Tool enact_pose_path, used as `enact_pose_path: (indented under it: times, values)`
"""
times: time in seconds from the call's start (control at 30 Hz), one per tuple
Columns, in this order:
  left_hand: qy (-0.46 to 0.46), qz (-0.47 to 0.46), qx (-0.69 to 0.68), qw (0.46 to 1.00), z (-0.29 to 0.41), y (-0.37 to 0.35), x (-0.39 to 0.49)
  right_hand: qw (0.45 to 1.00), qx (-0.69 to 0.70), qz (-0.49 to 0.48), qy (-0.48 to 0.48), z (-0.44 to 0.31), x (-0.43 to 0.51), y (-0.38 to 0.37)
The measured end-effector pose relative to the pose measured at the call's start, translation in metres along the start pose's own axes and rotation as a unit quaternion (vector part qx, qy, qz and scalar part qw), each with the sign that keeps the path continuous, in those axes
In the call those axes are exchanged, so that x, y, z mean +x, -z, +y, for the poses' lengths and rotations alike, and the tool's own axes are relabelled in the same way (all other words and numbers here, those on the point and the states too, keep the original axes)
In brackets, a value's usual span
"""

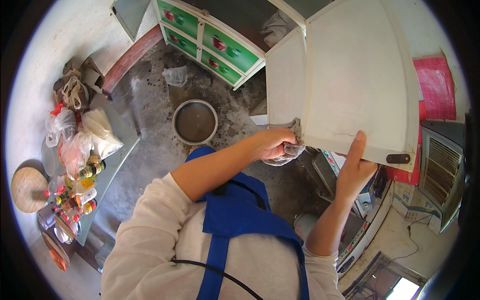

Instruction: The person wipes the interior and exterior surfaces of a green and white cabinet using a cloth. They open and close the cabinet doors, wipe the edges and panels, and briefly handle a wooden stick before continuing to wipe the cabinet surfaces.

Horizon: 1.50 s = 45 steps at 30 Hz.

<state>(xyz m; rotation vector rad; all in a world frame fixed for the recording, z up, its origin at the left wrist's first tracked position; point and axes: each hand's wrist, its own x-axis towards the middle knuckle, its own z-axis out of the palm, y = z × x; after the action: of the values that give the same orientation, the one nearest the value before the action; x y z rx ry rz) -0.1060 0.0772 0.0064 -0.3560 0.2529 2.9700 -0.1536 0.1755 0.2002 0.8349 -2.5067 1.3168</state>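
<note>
My left hand (275, 143) is closed around a wet-looking grey cloth (287, 154). It presses the cloth at the lower left corner of a white cabinet door (356, 78) that stands swung out. My right hand (356, 165) grips the door's lower edge, thumb on the face and fingers behind it. Right of that thumb, a dark brown handle (398, 158) is fixed near the door's corner. A thin crack runs across the panel by the thumb. Behind the door is a second white panel (285, 75) of the cabinet.
A metal basin (195, 122) of murky water sits on the stained concrete floor, with a clear plastic bag (175, 76) beyond it. Green cabinet doors with apple pictures (219, 43) stand ahead. At left, a table (120, 153) carries bottles and bags. A range hood (438, 168) hangs at right.
</note>
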Motion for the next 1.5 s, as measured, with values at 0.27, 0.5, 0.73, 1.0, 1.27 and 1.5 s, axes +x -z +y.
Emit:
enact_pose_path:
  times: [0.27, 0.5, 0.73, 1.0, 1.27, 1.5]
  values:
    - [-0.05, -0.092, -0.039, 0.994, -0.015, 0.005, -0.009, 0.999, -0.016, 0.003, 0.043, -0.007, -0.004, -0.005]
    - [-0.044, -0.092, -0.105, 0.989, -0.032, 0.009, -0.002, 0.999, -0.024, 0.001, 0.033, -0.008, -0.003, -0.006]
    - [-0.074, -0.049, -0.05, 0.995, -0.035, 0.007, -0.002, 0.999, -0.021, 0.004, 0.044, -0.006, -0.002, -0.004]
    - [-0.049, -0.089, -0.114, 0.988, -0.028, 0.008, 0.012, 1.0, 0.002, 0.011, 0.02, -0.005, -0.003, -0.006]
    - [-0.01, 0.003, -0.157, 0.988, -0.038, -0.018, -0.027, 0.998, -0.026, -0.031, 0.046, -0.012, -0.005, -0.003]
    - [0.012, -0.115, -0.284, 0.952, -0.044, -0.04, -0.024, 0.999, 0.009, -0.037, 0.015, -0.015, -0.008, -0.005]
